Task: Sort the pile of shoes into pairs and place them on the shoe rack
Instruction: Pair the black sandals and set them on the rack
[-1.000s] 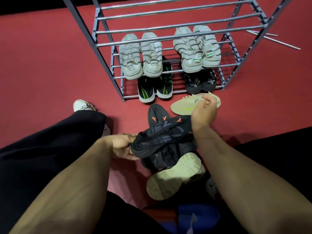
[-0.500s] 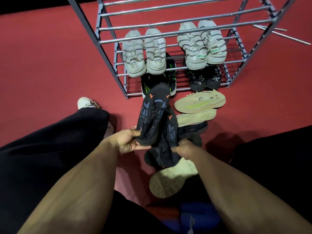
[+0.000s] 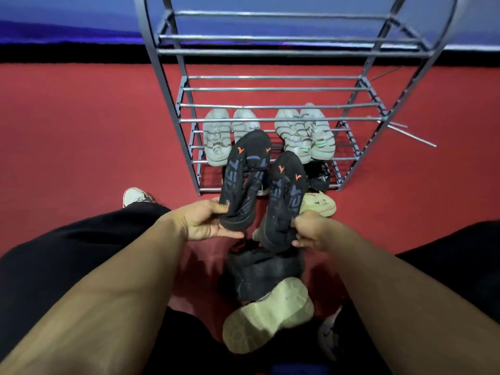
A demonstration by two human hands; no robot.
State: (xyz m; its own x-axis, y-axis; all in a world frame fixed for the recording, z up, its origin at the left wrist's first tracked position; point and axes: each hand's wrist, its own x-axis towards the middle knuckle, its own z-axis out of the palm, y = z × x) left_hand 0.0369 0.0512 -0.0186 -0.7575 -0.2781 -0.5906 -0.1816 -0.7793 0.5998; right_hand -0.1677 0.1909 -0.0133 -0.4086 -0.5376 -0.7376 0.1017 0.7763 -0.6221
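You have a matched black pair up off the floor, soles facing you. Your left hand [image 3: 208, 221] grips the heel of the left black shoe [image 3: 244, 180], fingers curled round its edge with the thumb underneath; your right hand [image 3: 315, 231] pinches the heel of the right black shoe [image 3: 286, 201], fingers curled over it. Both toes point toward twelve o'clock, straight at the shoe rack [image 3: 273, 120], and the two shoes sit just beside each other.

On progress: the rack already carries two white pairs on a lower shelf — one white pair [image 3: 230, 136] at eleven o'clock from your hands and a striped white pair [image 3: 304, 133] at one o'clock. Below them a dark pair [image 3: 319, 175] shows on the bottom shelf; whatever else sits there is hidden behind the shoes you hold. The upper shelves look free, so this pair likely goes there.

Still to sort, by my reading: a pale green shoe [image 3: 320, 205] on the red floor [image 3: 81, 131] at two o'clock from your right hand, a dark shoe [image 3: 259, 274] at six o'clock below your hands, and a pale-soled shoe [image 3: 267, 315] lying sole-up just beyond it — roughly halfway through.
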